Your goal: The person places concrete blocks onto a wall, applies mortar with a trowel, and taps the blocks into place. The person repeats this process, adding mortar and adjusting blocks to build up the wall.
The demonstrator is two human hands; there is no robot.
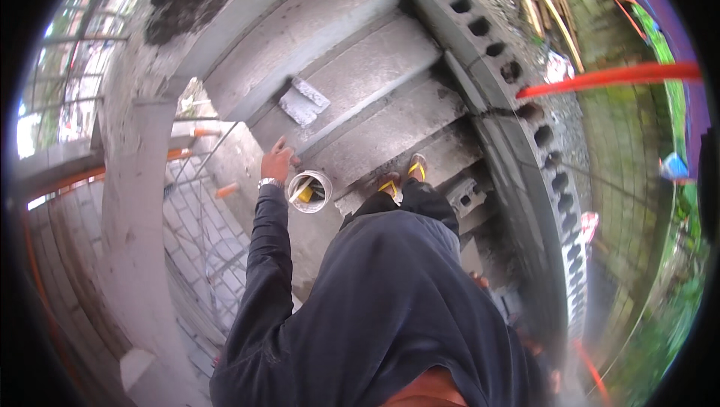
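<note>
My left hand [278,163], a watch on its wrist, reaches forward over the stair edge. Its fingers are apart and nothing shows in them. Close beside it, to the right, stands a round white bucket [327,184] holding a yellow thing and a pale stick-like piece. Ahead, a broken piece of grey concrete block [304,102] lies on a concrete step [352,55]. Only a little of my right hand [478,279] shows beside my right hip; my dark clothing hides most of it, and its fingers cannot be made out.
My feet in yellow-strapped sandals [418,169] stand on the stairs. A hollow block [466,196] lies right of them. A hollow-block wall [541,136] borders the right side, with an orange pipe [607,77] crossing it. At left are thin metal bars [202,163] and a drop to paving.
</note>
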